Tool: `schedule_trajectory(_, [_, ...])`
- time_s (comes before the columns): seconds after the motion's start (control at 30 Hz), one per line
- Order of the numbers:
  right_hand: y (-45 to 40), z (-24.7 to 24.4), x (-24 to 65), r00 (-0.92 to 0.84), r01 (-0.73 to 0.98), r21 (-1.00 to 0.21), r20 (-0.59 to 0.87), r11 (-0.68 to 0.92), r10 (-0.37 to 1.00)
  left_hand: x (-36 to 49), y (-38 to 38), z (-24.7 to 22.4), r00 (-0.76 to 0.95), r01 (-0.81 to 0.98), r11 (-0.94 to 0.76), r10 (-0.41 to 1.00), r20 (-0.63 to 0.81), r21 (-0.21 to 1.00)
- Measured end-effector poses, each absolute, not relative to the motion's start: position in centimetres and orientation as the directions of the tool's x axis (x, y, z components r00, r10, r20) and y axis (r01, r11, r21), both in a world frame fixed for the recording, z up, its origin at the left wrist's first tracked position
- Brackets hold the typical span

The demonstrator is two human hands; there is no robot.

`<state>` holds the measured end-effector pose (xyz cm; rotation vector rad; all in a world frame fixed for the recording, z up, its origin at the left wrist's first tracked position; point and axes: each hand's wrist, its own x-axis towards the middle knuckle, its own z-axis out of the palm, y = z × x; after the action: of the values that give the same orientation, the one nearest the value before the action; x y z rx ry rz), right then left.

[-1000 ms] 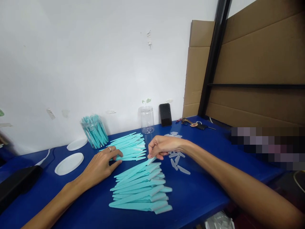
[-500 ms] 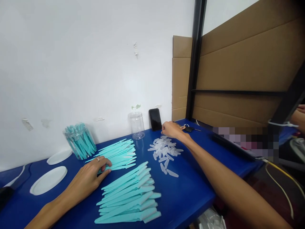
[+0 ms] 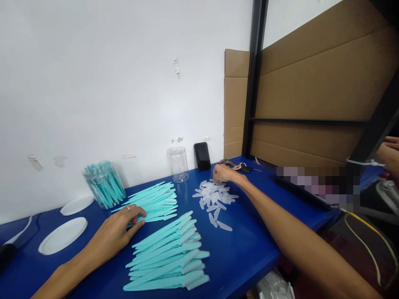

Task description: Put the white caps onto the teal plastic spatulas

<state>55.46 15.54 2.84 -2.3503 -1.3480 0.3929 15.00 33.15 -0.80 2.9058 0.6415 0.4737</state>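
Observation:
My left hand [image 3: 126,222] rests on the near left end of the back pile of turquoise eyebrow razors [image 3: 158,203]; its thumb and curled fingers are apart, with nothing visibly gripped. A second pile of turquoise razors [image 3: 171,257] lies in front, handles to the left and wider ends to the right. At the far edge of a heap of translucent white blade covers [image 3: 215,193], my right hand [image 3: 222,173] has its fingers pressed together and pointing down. Whatever those fingertips hold, if anything, is hidden.
A clear jar full of turquoise razors [image 3: 104,185] stands by the wall beside two white lids [image 3: 64,236] [image 3: 77,205]. Another clear jar [image 3: 179,166], a black phone [image 3: 202,157] and keys [image 3: 245,168] sit at the back. Someone else's hand [image 3: 389,153] shows far right.
My right hand has come down slightly onto the far edge of the cover heap, uncovering more of the keys behind. My left hand has stayed put.

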Motion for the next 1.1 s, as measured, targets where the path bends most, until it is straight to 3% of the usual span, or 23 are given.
schedule_trajectory(0.17, [15.6,2.8,55.5,0.512,0.712,-0.467,-0.166,-0.525,0.843,14.9,32.9,-0.5,0.872,0.373,-0.909,0.412,0.264,0.186])
schedule_trajectory(0.37, [15.8,3.4,54.5,0.573,0.691,-0.515,-0.035,-0.506,0.819,14.8,33.2,-0.4,0.892,0.359,-0.919,0.389,0.229,0.164])
schedule_trajectory(0.63, [16.4,3.8,49.4,0.347,0.698,-0.671,0.015,-0.248,0.938,14.7,33.0,-0.5,0.905,0.332,-0.934,0.355,0.234,0.136])
schedule_trajectory(0.83, [16.6,3.0,45.8,0.156,0.601,-0.798,0.072,-0.037,0.985,14.9,32.6,-0.3,0.918,0.28,-0.953,0.301,0.259,0.115])
schedule_trajectory(1.1, [16.6,2.1,43.3,0.128,0.437,-0.898,0.13,0.062,0.983,14.9,32.4,-0.8,0.904,0.306,-0.951,0.305,0.301,0.045])
